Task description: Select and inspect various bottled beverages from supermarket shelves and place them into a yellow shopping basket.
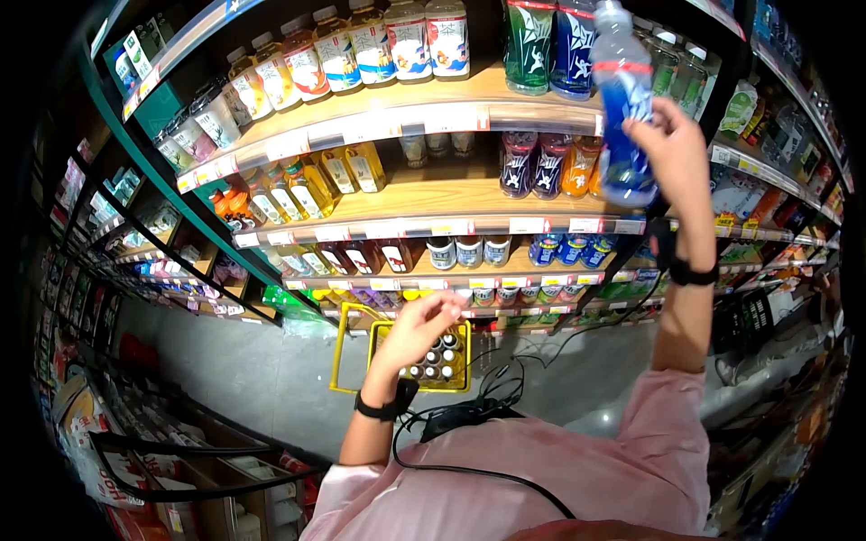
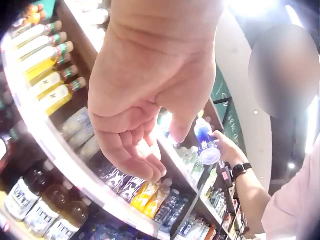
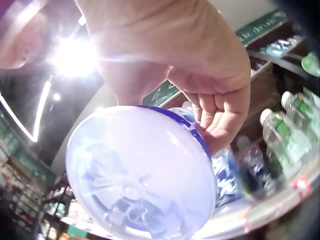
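Observation:
My right hand [image 1: 672,149] grips a large blue-labelled bottle [image 1: 622,117] around its middle, held upright in front of the upper shelves. The bottle's clear round base [image 3: 135,185] fills much of the right wrist view, thumb on one side and fingers on the other. Lower down, my left hand [image 1: 417,335] hovers over a yellow shopping basket [image 1: 336,361], its fingers loosely bent with nothing in them. Several bottles with pale and dark caps [image 1: 433,362] stand in the basket. Beside the held bottle on the top shelf are a blue bottle [image 1: 570,50] and a green bottle [image 1: 530,45].
Tea bottles [image 1: 370,45] line the top shelf [image 1: 388,113]. Dark and orange bottles [image 1: 548,167] stand one shelf below, with more drinks lower down. A black cable [image 1: 487,469] runs across the pink shirt [image 1: 541,460]. Grey floor [image 1: 234,361] lies around the basket.

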`<state>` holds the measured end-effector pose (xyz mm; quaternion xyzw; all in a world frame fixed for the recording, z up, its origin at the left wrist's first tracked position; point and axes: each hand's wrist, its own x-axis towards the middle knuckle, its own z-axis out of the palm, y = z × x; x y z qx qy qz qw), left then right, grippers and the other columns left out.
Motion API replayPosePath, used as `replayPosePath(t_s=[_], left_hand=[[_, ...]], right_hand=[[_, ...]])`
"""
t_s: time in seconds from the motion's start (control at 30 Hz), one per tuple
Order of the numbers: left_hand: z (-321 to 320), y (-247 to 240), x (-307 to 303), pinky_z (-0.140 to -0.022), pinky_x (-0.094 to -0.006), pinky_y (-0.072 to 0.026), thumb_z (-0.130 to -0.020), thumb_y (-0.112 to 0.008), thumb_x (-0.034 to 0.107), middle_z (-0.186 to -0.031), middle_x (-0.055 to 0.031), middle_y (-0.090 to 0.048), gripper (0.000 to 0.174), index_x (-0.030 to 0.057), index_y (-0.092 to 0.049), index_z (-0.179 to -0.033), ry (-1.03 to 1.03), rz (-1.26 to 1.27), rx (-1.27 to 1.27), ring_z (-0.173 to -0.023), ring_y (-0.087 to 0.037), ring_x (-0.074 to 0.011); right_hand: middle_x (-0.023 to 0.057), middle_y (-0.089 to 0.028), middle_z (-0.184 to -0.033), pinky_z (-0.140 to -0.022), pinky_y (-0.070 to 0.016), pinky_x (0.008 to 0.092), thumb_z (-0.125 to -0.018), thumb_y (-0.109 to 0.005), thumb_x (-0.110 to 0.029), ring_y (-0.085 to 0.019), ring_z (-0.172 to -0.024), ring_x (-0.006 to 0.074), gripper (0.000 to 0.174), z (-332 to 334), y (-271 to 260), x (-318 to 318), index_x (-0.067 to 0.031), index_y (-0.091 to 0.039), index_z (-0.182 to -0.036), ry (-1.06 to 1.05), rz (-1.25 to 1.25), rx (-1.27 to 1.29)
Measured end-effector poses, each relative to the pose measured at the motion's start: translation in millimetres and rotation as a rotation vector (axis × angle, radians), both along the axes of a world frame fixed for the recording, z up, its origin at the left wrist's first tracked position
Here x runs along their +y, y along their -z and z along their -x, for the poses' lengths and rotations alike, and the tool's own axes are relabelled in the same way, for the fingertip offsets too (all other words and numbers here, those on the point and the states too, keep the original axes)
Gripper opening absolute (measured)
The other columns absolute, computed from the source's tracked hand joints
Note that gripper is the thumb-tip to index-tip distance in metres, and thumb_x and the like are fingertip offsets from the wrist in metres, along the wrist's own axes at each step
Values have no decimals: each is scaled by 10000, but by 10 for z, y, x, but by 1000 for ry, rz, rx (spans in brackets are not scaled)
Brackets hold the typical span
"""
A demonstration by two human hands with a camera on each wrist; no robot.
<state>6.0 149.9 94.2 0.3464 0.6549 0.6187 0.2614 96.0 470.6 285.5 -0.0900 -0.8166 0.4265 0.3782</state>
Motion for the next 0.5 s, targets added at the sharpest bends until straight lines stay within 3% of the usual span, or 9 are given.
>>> replayPosePath(t_s=[0.2, 0.3, 0.33, 0.4, 0.5], left_hand=[[-159, 716, -359, -711, -242, -502, -1016, -562, 209, -908, -23, -669, 226, 38, -625, -1150, -75, -13, -315, -796, -621, -94], [-168, 859, -417, -700, -243, -504, -1019, -553, 215, -908, -24, -669, 225, 43, -621, -1147, -95, 30, -335, -796, -624, -95], [-161, 879, -430, -690, -245, -507, -1017, -555, 224, -906, -27, -668, 231, 43, -619, -1144, -107, 43, -368, -791, -631, -103], [-133, 936, -460, -684, -249, -510, -1016, -555, 227, -903, -28, -666, 233, 41, -617, -1141, -123, 46, -346, -788, -633, -105], [-117, 916, -498, -672, -257, -519, -1015, -555, 232, -896, -33, -663, 237, 36, -614, -1134, -141, 32, -352, -782, -638, -112]], right_hand=[[117, -726, -831, -681, -524, 301, -735, -666, -477, -703, -742, 195, 594, 350, -680, 715, 17, -691, -1064, 513, -440, -87], [174, -726, -866, -780, -537, 385, -752, -652, -536, -714, -839, 299, 617, 591, -810, 910, 15, -705, -1026, 599, -554, -231], [174, -726, -866, -780, -537, 385, -752, -652, -536, -714, -839, 299, 617, 668, -815, 978, 15, -705, -1026, 598, -554, -230], [233, -718, -930, -828, -536, 433, -757, -655, -570, -703, -901, 375, 652, 826, -790, 1043, 31, -711, -1003, 697, -627, -206], [269, -704, -982, -853, -533, 458, -758, -660, -578, -691, -938, 410, 668, 974, -783, 1089, 45, -711, -995, 705, -624, -200]])
